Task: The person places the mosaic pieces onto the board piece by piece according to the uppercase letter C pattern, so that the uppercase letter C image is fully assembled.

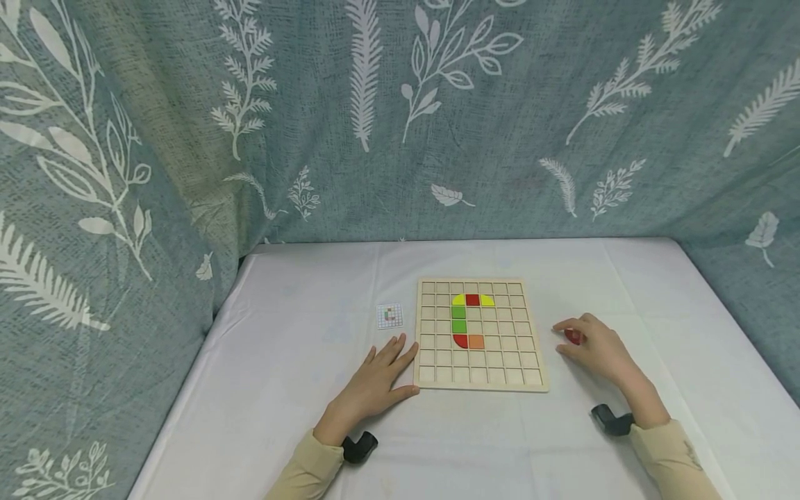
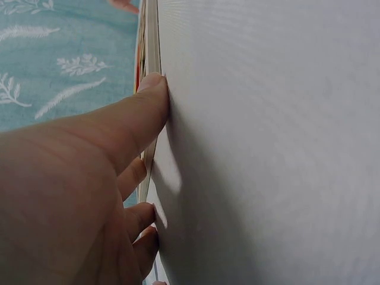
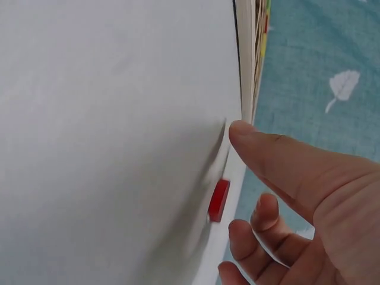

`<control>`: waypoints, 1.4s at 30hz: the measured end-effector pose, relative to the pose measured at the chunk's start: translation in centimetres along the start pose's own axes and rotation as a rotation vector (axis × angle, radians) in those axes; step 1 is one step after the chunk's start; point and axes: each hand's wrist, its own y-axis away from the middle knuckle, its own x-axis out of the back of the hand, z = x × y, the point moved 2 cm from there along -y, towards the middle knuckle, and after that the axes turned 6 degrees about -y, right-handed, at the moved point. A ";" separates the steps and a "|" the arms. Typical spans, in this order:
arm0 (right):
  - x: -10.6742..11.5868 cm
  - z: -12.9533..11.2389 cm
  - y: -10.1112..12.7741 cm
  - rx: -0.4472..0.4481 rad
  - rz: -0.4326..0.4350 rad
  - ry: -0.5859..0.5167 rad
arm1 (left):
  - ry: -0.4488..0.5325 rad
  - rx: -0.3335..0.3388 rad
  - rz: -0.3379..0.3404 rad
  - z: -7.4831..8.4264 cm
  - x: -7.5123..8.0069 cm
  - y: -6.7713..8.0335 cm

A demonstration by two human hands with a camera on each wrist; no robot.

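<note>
A wooden grid board (image 1: 481, 383) lies flat on the table. Set in its cells are yellow, red, green and orange tiles, among them a red square (image 1: 472, 300) and an orange square (image 1: 476, 342). My left hand (image 1: 373, 383) rests at the board's near left corner, thumb and fingers spread along its edge. To the right of the board, my right hand (image 1: 596, 347) hovers over a red tile (image 3: 219, 200) on the cloth. Its thumb and fingers are apart around the tile, and the right wrist view shows a gap between them and it.
A small white card (image 1: 390, 316) printed with a coloured grid lies left of the board. White cloth (image 1: 300, 333) covers the table, and a patterned blue-green curtain (image 1: 400, 187) hangs behind it. Each wrist carries a black strap-on device (image 1: 359, 447).
</note>
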 end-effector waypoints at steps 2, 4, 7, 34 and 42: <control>0.2 0.3 0.0 -0.007 0.010 0.011 | -0.002 0.000 0.000 0.0 0.0 0.0; 0.3 0.7 0.1 -0.019 0.014 0.017 | -0.001 -0.004 0.005 0.0 0.1 0.0; 0.6 1.0 0.2 -0.040 0.020 0.024 | -0.002 -0.007 0.009 0.0 0.1 0.0; 1.0 2.4 0.8 -0.128 0.032 0.017 | 0.002 -0.011 0.016 0.1 0.1 0.3; 1.1 2.2 0.7 -0.096 0.054 0.020 | 0.000 -0.006 0.008 0.0 0.1 0.2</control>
